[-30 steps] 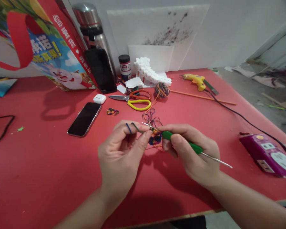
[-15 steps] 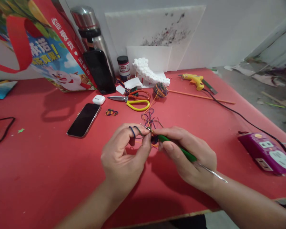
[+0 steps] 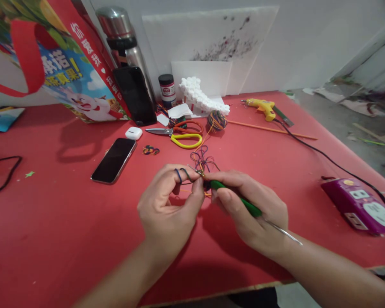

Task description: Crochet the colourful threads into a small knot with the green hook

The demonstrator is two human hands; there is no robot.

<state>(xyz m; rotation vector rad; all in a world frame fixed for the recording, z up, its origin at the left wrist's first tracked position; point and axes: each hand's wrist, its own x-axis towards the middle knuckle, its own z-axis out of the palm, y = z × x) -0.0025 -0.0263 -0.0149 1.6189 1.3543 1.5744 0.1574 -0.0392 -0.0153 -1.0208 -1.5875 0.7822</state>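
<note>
Held in my right hand [image 3: 248, 205] is a crochet hook [image 3: 252, 207] with a green handle; its metal tail sticks out over my wrist. The hook's front tip meets a small dark piece of crochet [image 3: 207, 185], mostly hidden by fingers. My left hand [image 3: 170, 201] pinches that piece between thumb and forefinger, and dark yarn [image 3: 179, 175] loops round its forefinger. Loose multicoloured yarn [image 3: 201, 158] lies tangled just beyond the fingertips, running back to a yarn ball [image 3: 217, 121].
Behind the hands lie scissors [image 3: 186, 140], a phone [image 3: 114, 161], a white earbud case [image 3: 134, 133] and a small crocheted scrap [image 3: 151, 150]. A bag [image 3: 83, 81] and flask [image 3: 137, 57] stand back left. Right: a glue gun [image 3: 261, 107] and purple power strip [image 3: 361, 205].
My right hand and the crochet hook have shifted slightly left, toward my left fingertips. My left hand keeps its pinch on the crochet, with yarn still looped on the forefinger.
</note>
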